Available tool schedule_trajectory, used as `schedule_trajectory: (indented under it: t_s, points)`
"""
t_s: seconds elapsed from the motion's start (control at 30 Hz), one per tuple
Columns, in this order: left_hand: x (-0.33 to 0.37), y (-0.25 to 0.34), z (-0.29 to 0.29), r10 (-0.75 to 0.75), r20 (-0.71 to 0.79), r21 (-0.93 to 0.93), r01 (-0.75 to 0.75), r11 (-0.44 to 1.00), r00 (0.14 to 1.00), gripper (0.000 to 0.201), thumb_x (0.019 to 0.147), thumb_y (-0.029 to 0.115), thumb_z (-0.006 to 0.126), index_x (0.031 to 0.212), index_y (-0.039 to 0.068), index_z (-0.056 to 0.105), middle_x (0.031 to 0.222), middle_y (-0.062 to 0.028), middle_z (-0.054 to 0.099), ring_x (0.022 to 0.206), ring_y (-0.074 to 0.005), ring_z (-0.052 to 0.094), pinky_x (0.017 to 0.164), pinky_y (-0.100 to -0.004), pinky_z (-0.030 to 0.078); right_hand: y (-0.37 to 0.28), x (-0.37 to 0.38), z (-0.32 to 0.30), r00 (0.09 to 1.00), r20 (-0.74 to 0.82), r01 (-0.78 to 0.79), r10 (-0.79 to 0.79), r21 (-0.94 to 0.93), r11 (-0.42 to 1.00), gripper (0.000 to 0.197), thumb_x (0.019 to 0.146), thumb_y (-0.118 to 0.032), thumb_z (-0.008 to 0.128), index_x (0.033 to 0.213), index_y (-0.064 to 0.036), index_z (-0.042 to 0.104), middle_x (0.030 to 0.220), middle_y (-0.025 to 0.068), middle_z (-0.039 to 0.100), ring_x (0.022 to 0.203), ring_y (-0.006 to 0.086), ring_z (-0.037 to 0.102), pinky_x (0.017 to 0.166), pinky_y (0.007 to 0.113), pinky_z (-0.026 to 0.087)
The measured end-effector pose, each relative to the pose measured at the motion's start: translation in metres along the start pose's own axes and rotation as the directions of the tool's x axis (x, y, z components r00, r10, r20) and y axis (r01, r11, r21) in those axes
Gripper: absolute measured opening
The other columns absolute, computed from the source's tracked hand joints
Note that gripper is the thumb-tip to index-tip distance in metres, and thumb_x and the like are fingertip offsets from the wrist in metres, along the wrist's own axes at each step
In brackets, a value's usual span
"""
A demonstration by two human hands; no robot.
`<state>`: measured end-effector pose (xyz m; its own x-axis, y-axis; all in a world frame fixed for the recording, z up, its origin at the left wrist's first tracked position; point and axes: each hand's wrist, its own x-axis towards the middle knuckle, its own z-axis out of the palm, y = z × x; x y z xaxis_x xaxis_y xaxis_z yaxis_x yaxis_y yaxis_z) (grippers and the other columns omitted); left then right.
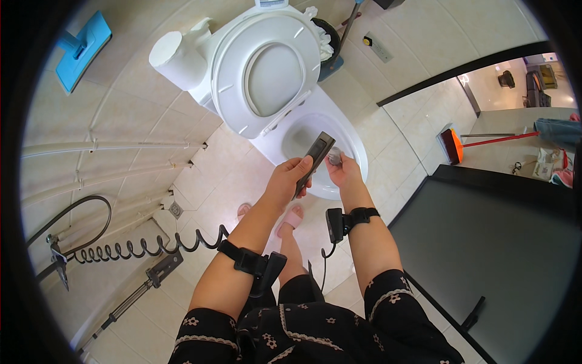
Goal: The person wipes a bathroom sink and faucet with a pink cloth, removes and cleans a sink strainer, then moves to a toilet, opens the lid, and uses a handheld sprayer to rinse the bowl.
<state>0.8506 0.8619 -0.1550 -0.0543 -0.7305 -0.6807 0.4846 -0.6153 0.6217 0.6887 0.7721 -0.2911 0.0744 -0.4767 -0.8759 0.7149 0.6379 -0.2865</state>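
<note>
My left hand is closed round a long dark grey handle with flat sides, tilted up to the right over the front of a white toilet bowl. Close beside the handle's upper end, my right hand pinches a small whitish-grey round piece; I cannot make out its kind. Whether the piece touches the handle is unclear. The toilet's white lid is raised, leaving the bowl open below my hands. Both forearms wear black straps with small black devices.
A black coiled hose runs from a wall fitting to behind my left forearm. On the tank stands a white paper roll. A black bin is beside the toilet. A dark door and an orange broom are at right.
</note>
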Motion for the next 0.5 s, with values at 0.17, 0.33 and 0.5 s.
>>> schedule_trajectory:
  t_s: [0.17,0.33,0.5]
  points:
    - [0.000,0.000,0.001,-0.011,0.001,0.021,0.011,1.000,1.000,0.040,0.088,0.044,0.053,0.090,0.005,0.057,0.063,-0.0017,0.053,0.048,-0.0081,0.047,0.045,-0.0207,0.038,0.000,-0.002,0.011,0.999,0.007,0.031,-0.032,0.037,0.999,0.022,0.094,-0.016,0.047,0.105,0.0031,0.048,0.099,0.0132,0.055,0.087,0.0264,0.057,0.078,0.040,0.052]
    - [0.000,-0.002,0.000,-0.007,-0.005,0.030,0.007,1.000,1.000,0.040,0.088,0.044,0.053,0.089,0.005,0.058,0.063,-0.0015,0.053,0.048,-0.0079,0.047,0.045,-0.0204,0.038,-0.002,-0.002,0.018,0.999,0.038,0.009,-0.011,0.035,0.999,0.024,0.093,-0.016,0.047,0.107,0.0032,0.046,0.100,0.0141,0.054,0.088,0.0275,0.057,0.078,0.041,0.052]
    - [0.002,-0.001,-0.004,0.010,-0.047,0.045,-0.008,0.999,0.999,0.040,0.088,0.045,0.053,0.088,0.005,0.058,0.062,-0.0014,0.053,0.048,-0.0078,0.047,0.045,-0.0204,0.038,-0.004,0.003,0.013,0.999,-0.044,-0.027,0.029,0.041,0.999,0.023,0.094,-0.013,0.044,0.109,0.0045,0.041,0.102,0.0171,0.053,0.090,0.0321,0.058,0.076,0.042,0.055]
